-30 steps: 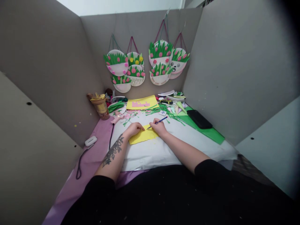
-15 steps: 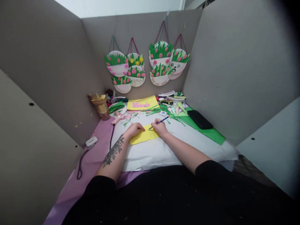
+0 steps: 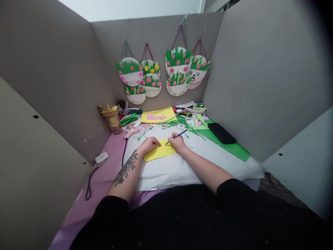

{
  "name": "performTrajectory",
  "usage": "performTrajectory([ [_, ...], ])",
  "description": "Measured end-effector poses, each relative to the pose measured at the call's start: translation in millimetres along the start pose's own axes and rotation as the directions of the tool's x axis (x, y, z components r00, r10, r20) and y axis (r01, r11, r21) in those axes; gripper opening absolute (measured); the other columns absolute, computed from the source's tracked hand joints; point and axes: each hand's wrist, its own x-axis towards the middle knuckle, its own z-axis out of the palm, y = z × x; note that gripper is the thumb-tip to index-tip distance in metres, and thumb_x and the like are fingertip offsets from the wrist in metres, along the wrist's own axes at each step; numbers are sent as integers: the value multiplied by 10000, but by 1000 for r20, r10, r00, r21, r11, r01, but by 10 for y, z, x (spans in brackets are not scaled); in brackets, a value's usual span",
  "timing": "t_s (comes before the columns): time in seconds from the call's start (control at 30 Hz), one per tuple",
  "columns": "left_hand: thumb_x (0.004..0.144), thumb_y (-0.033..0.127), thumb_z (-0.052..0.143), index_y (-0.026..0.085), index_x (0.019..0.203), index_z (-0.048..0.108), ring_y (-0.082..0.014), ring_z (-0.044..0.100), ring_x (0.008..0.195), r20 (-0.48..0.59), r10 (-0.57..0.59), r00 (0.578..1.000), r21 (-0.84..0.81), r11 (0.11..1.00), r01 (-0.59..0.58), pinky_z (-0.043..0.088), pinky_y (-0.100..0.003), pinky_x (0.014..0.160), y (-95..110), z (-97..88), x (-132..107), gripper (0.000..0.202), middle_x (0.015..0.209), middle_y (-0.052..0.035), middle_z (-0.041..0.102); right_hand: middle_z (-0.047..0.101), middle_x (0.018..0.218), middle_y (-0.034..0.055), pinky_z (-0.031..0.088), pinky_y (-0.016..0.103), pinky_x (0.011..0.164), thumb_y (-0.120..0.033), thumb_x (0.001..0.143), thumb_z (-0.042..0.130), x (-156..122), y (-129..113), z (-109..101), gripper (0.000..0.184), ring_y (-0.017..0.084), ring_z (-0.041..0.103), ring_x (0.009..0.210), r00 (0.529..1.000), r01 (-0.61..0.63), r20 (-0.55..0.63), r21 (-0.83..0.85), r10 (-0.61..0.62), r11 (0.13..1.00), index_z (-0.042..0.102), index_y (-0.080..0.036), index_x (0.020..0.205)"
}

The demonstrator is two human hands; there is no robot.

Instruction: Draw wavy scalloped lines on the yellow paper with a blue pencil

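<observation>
On the white covering, a torn-edged piece of yellow paper point(image 3: 158, 152) lies under both hands. My right hand point(image 3: 178, 141) is closed around a dark blue patterned pencil point(image 3: 181, 133). The pencil slants down to the left, its tip at the paper's upper part. Curled on the paper's upper left is my left hand point(image 3: 150, 144), its fingertips together and pressing the sheet down close to the pencil tip. A small white square eraser point(image 3: 181, 126) with a dark mark rests just beyond my right hand.
Cut green paper strips point(image 3: 187, 122) litter the back. Behind them lies a yellow sheet point(image 3: 171, 111) with a pink cutout. A pink glue gun point(image 3: 130, 134) and brown pot point(image 3: 113, 121) stand left. A black case point(image 3: 222, 133) sits on green sheets point(image 3: 240, 151). Paper-plate baskets point(image 3: 178, 86) hang behind.
The pencil tip has shifted very slightly on the yellow paper. Both hands stay in nearly the same place, and the view tilts a little.
</observation>
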Motion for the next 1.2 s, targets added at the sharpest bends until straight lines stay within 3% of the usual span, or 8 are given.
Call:
performTrajectory([
  [0.33,669,-20,454,188,847,758,-138,618,837,2,-26,1000,-8,1000,26,461,-236,851,14,-5,-2,409,913,-24,695,417,450,-62,320,245,492,-252,588,547,-13,-15,-14,169,121,414,495,1000,-25,11,13,25,1000,392,-217,530],
  [0.6,681,-10,456,183,852,758,-138,620,846,0,-18,1000,1,1000,18,458,-235,859,0,2,-2,397,922,-33,695,341,448,-72,285,226,462,-208,564,543,0,-25,-29,196,92,357,469,999,-31,-37,70,34,997,357,-208,504],
  [0.7,670,-15,455,185,854,758,-137,618,855,-2,-12,1000,4,1000,12,457,-235,867,-12,6,1,407,925,-32,694,418,441,-63,307,226,434,-286,630,571,8,-38,-47,186,98,402,430,996,-93,-4,153,94,984,418,-211,557],
  [0.83,663,-17,453,190,859,757,-133,616,847,-4,-7,1000,13,1000,7,460,-234,862,-36,19,7,417,920,-28,694,609,599,6,354,236,425,-448,684,589,-7,-69,-45,263,110,482,446,978,-167,160,207,136,964,589,-188,729],
  [0.9,669,-15,453,189,856,757,-134,616,846,-6,-3,1000,13,1000,3,460,-238,862,-39,23,8,412,921,-30,694,615,614,15,380,239,456,-446,656,631,-21,-80,-34,274,114,508,481,975,-142,192,171,109,975,611,-179,715],
  [1.07,682,-10,464,189,856,757,-132,617,834,-1,-5,1000,17,1000,5,462,-234,853,4,3,5,395,916,-29,694,509,523,-30,358,240,517,-409,604,683,-22,-57,-13,278,109,457,534,989,14,146,-37,-9,999,526,-186,551],
  [1.2,683,-16,469,188,864,758,-135,620,836,9,-1,1000,23,1000,1,459,-231,847,43,-21,1,397,905,-32,696,454,506,-51,335,235,527,-371,614,660,-11,-17,2,276,107,427,539,989,61,142,-81,-49,995,459,-195,544],
])
